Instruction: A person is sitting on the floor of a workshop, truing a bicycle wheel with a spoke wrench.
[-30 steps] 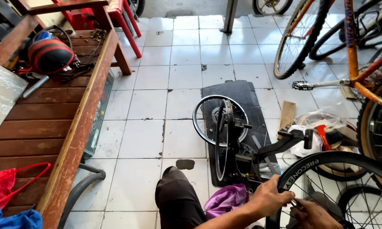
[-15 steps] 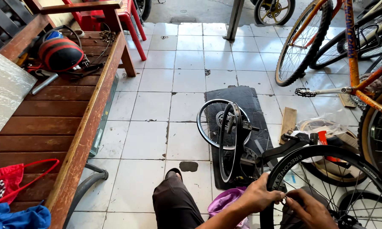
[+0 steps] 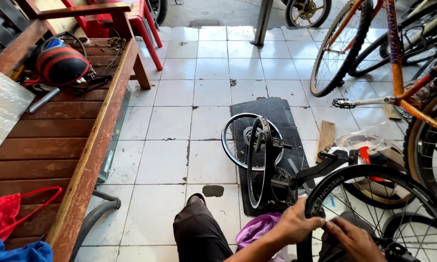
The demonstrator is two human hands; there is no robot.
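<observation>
Both hands on wheel (image 3: 373, 194), bottom right, in front of knee (image 3: 199, 233).
Left hand (image 3: 296, 224) wrapped round rim, right hand (image 3: 356, 238) pinching beside it. Probably light, stiff; grip rim, not spokes.

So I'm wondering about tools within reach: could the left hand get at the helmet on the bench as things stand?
Probably not. The left hand grips the black rim low on the right, while the helmet sits at the far end of the wooden bench, across open tiled floor.
</observation>
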